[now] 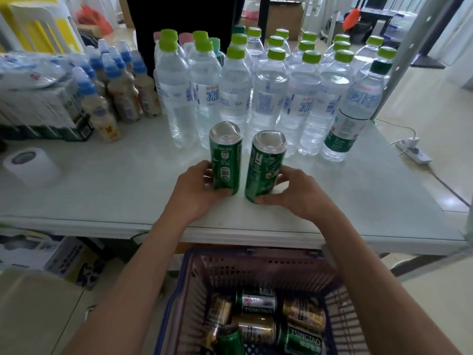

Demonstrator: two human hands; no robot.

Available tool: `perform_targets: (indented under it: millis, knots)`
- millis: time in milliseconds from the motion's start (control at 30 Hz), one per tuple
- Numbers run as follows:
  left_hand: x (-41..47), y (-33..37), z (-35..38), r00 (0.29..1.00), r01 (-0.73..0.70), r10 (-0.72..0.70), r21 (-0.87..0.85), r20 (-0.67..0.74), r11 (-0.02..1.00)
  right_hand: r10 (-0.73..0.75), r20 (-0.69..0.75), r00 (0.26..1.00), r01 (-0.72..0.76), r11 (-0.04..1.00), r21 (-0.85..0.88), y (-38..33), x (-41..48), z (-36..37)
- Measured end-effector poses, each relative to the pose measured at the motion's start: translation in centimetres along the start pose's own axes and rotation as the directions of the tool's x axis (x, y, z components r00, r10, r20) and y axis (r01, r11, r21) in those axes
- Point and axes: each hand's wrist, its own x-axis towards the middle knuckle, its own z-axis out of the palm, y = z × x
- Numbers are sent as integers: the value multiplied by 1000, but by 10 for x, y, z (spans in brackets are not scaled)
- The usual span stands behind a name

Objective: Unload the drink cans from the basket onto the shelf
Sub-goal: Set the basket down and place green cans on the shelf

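Head view. Two green cans stood upright on the white shelf [358, 196], side by side, near its front edge and just in front of the water bottles. The left hand [194, 190] was wrapped around the left can [225, 160], thumb at its base, fingers behind it on the left side. The right hand [297, 190] was closed around the right can [263, 167] in the same way, thumb at the base in front. The right can leaned slightly to the right at the top; the left one stood straight. The two cans were close, with a narrow gap between them. Whether the can bases rested fully on the shelf or were just above it could not be told from this angle.

Behind the cans, rows of clear water bottles [266, 98] with light green caps filled the far middle and right of the shelf. One bottle with a dark green cap [355, 108] stood at the right end. To the far left stood small milky bottles [122, 93] with blue caps and a wrapped pack [35, 98]. A tissue roll [30, 166] lay at the near left.

Below the shelf edge, the basket [179, 290] sat between the forearms. It held more cans [258, 319], green and gold, lying on their sides in a loose heap.
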Motion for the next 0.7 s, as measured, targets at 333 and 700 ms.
perform_targets:
  millis: [333, 700]
  knots:
    - [5, -5, 16, 973, 33, -41, -37, -227, 999, -15, -279, 960, 52, 991, 125, 0, 6, 46]
    - [9, -3, 28, 963, 3, -23, -72, -269, 997, -54, -289, 956, 106, 980, 168, 7, 10, 47]
